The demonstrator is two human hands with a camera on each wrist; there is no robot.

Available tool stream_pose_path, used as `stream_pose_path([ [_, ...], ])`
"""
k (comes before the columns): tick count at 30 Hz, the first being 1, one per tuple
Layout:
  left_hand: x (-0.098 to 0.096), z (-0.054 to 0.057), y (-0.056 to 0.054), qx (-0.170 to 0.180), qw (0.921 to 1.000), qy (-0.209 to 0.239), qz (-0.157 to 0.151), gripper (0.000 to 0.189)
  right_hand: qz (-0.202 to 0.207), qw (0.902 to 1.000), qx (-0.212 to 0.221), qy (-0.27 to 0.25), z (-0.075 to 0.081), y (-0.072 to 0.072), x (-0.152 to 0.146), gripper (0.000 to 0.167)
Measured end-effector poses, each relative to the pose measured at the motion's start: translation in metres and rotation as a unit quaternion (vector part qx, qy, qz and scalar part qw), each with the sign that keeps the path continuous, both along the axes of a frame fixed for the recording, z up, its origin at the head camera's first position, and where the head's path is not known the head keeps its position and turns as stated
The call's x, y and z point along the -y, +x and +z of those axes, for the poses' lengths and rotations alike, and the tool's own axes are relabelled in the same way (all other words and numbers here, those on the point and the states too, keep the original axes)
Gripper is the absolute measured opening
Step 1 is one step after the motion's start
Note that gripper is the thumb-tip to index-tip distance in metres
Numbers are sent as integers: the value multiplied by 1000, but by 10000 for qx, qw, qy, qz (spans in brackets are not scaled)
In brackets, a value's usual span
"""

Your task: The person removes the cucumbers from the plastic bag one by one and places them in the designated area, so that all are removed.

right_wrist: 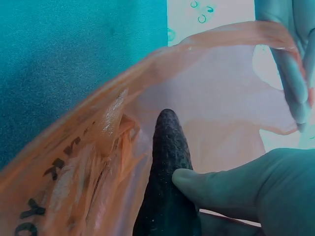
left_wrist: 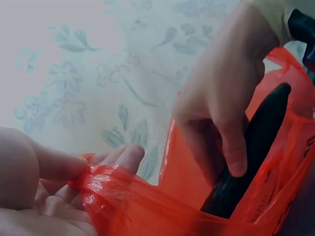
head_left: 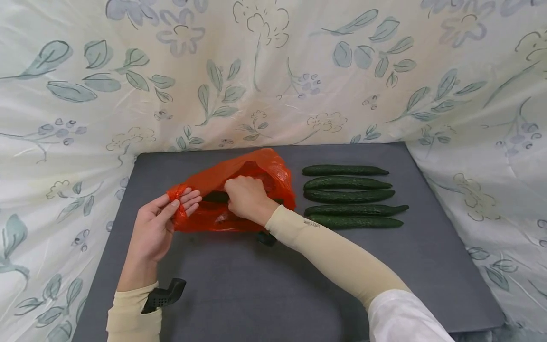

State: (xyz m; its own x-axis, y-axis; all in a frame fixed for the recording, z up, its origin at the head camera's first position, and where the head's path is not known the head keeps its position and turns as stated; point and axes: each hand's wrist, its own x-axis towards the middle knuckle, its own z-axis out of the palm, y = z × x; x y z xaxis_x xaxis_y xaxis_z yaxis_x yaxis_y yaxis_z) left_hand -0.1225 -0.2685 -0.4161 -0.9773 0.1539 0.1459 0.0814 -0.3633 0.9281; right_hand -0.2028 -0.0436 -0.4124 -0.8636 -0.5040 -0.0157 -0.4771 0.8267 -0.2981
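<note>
An orange-red plastic bag (head_left: 267,161) lies on the dark table, its mouth spread toward me. My left hand (head_left: 155,225) pinches the bag's gathered handle (left_wrist: 106,189) between thumb and fingers at the left end. Inside the mouth, my right hand (head_left: 248,195) grips a dark green cucumber (head_left: 215,197) around its middle. The right wrist view shows the thumb (right_wrist: 211,189) pressed along this cucumber (right_wrist: 170,162), whose tip points away from the hand. Folds of the bag hide whatever lies deeper inside.
Several more cucumbers (head_left: 348,196) lie side by side on the grey tabletop (head_left: 239,289), just right of the bag. Floral cloth (head_left: 273,95) hangs behind the table and along both sides. Dark wrist mounts (head_left: 164,297) stick out from the sleeves.
</note>
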Motion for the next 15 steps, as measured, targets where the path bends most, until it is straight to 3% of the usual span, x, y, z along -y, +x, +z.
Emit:
stream_pose_path([
  [10, -2, -1, -2, -88, 9999, -19, 113, 44, 144, 9984, -399, -376, 12, 26, -13, 18],
  [15, -5, -3, -2, -120, 9998, 78, 163, 43, 196, 9973, -338, -621, 19, 34, -17, 14],
])
